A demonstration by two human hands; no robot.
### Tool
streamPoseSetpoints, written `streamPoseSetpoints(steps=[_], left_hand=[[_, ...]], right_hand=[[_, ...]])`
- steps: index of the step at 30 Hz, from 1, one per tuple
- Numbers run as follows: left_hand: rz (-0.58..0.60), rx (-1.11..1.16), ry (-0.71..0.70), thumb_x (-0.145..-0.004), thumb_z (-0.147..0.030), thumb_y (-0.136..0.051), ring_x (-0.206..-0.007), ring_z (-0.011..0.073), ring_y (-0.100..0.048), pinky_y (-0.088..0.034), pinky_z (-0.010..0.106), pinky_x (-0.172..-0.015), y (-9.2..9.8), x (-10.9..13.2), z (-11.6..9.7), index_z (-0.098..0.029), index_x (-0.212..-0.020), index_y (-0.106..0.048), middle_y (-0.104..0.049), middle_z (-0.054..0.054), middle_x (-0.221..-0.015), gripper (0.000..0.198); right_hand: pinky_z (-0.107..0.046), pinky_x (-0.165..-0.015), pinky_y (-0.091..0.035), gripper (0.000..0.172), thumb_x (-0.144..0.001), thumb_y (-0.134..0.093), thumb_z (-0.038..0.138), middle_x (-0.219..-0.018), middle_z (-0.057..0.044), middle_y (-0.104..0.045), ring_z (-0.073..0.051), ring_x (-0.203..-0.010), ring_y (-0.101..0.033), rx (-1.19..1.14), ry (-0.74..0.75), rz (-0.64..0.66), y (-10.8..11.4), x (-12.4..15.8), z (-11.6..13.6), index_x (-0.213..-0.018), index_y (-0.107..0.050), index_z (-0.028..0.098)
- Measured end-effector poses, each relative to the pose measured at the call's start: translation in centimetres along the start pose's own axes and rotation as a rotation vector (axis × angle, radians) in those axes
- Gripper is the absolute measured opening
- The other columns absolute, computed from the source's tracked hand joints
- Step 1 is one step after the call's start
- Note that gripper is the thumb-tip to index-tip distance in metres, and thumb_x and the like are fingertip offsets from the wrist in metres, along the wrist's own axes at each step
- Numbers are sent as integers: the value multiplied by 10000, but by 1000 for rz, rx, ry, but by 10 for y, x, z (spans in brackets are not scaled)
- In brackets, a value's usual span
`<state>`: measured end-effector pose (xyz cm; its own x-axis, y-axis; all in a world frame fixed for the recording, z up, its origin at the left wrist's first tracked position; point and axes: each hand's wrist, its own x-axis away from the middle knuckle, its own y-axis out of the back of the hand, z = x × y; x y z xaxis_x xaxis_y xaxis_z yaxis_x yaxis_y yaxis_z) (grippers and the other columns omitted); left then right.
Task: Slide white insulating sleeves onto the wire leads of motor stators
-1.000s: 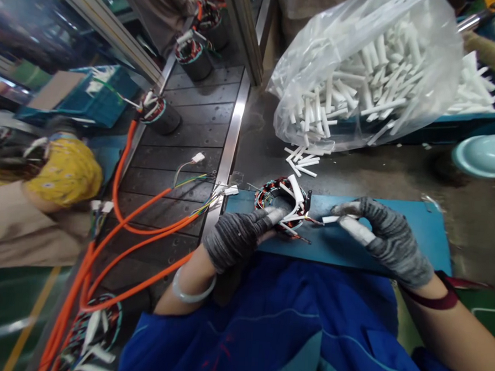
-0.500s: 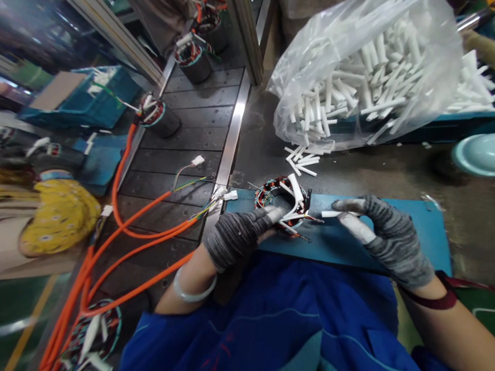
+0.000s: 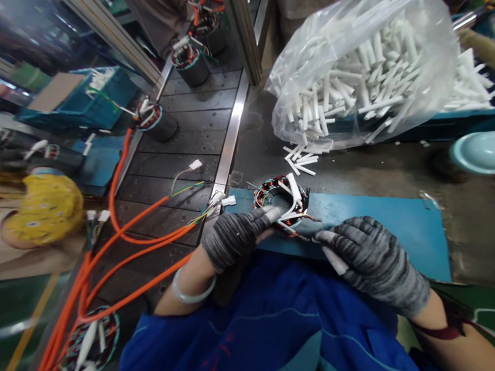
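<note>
A wound motor stator (image 3: 268, 189) with red and teal lacing and white sleeves (image 3: 295, 189) stands on the blue mat (image 3: 411, 227). My left hand (image 3: 237, 232), in a grey knit glove, grips its near left side, fingers pressed on the sleeves and wires. Twisted wire ends (image 3: 298, 236) stick out to the right. My right hand (image 3: 368, 258) is closed at the tip of the lower wire, thumb and index finger pinched together. Whether a small sleeve is between those fingers is too hidden to tell.
Loose white tubes (image 3: 302, 159) lie behind the stator, near a plastic bag (image 3: 339, 96) full of them. Orange cables (image 3: 145, 240) cross the slatted conveyor (image 3: 183, 138) at left, with other stators. A co-worker's yellow sleeve (image 3: 47, 208) is at far left. A lidded cup (image 3: 481, 153) stands right.
My right hand has moved left and down to the lower wire end, its fingers now more closed; the white tube in its fingertips no longer shows. The co-worker's sleeve has shifted left.
</note>
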<state>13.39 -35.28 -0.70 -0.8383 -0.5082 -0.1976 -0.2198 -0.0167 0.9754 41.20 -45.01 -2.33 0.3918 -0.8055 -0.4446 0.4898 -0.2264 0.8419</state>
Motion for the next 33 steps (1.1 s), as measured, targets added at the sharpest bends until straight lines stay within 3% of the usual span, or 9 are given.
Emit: streamPoseSetpoints(steps=[3, 6, 10, 13, 17, 21, 24, 28, 33], left_hand=[[45, -10, 27, -1039, -320, -477, -1015, 189, -748, -573, 287, -939, -1, 2, 0, -193, -1286, -676, -755, 64, -1196, 341], [100, -18, 61, -1030, -337, -496, -1039, 202, -741, -569, 303, -960, -2, 3, -1, -218, -1322, -660, -749, 66, -1212, 355], [118, -25, 78, -1026, -342, -498, -1066, 207, -731, -572, 305, -950, -2, 4, -3, -230, -1333, -654, -731, 63, -1254, 362], [99, -48, 83, -1019, -348, -513, -1029, 203, -742, -590, 288, -872, -3, 4, -3, -230, -1303, -672, -735, 54, -1246, 346], [83, -43, 73, -1008, -334, -543, -1030, 193, -742, -590, 267, -860, -3, 3, -4, -215, -1288, -679, -742, 59, -1229, 333], [59, -48, 55, -1012, -330, -540, -996, 193, -753, -602, 262, -819, -2, 1, -4, -188, -1302, -669, -753, 69, -1202, 348], [53, -45, 58, -1025, -339, -507, -968, 193, -761, -613, 257, -798, 0, -1, -5, -180, -1303, -669, -759, 74, -1184, 359], [74, 2, 45, -1026, -303, -501, -1004, 187, -754, -610, 249, -855, 0, -3, -5, -176, -1315, -663, -755, 81, -1191, 355], [95, 29, 65, -1030, -333, -492, -1019, 202, -752, -623, 267, -822, -3, -2, -3, -189, -1338, -646, -749, 82, -1206, 373]], right_hand=[[-360, -722, -475, 235, -871, -690, 150, -873, -60, -701, -218, -792, -616, -35, -103, -140, 4, 0, 2, -1104, -677, 174], [-353, -729, -493, 185, -906, -646, 163, -874, -62, -705, -216, -799, -635, -33, -211, -223, 8, -9, 8, -1087, -664, 188], [-344, -688, -483, 153, -907, -634, 150, -825, -48, -719, -204, -738, -628, 25, -121, -232, 1, -15, 13, -1052, -670, 184], [-368, -671, -458, 152, -873, -662, 146, -818, -65, -720, -224, -721, -614, 132, -67, -147, -12, -6, 8, -1020, -697, 154], [-381, -700, -469, 199, -890, -667, 211, -851, -76, -711, -242, -754, -620, 113, -186, -91, -19, 10, 3, -1076, -705, 151], [-345, -714, -504, 182, -927, -634, 220, -871, -61, -704, -212, -778, -646, -61, -330, -203, -9, 12, 11, -1099, -683, 184], [-363, -740, -523, 179, -917, -640, 212, -923, -62, -713, -228, -833, -674, -67, -372, -256, 1, 3, 17, -1095, -659, 214], [-390, -739, -523, 154, -931, -608, 223, -891, -55, -719, -245, -818, -673, -24, -339, -214, 7, -11, 15, -1079, -651, 229], [-368, -662, -476, 108, -918, -592, 196, -792, -60, -707, -225, -712, -619, 108, -161, -195, 3, -18, 13, -995, -668, 189]])
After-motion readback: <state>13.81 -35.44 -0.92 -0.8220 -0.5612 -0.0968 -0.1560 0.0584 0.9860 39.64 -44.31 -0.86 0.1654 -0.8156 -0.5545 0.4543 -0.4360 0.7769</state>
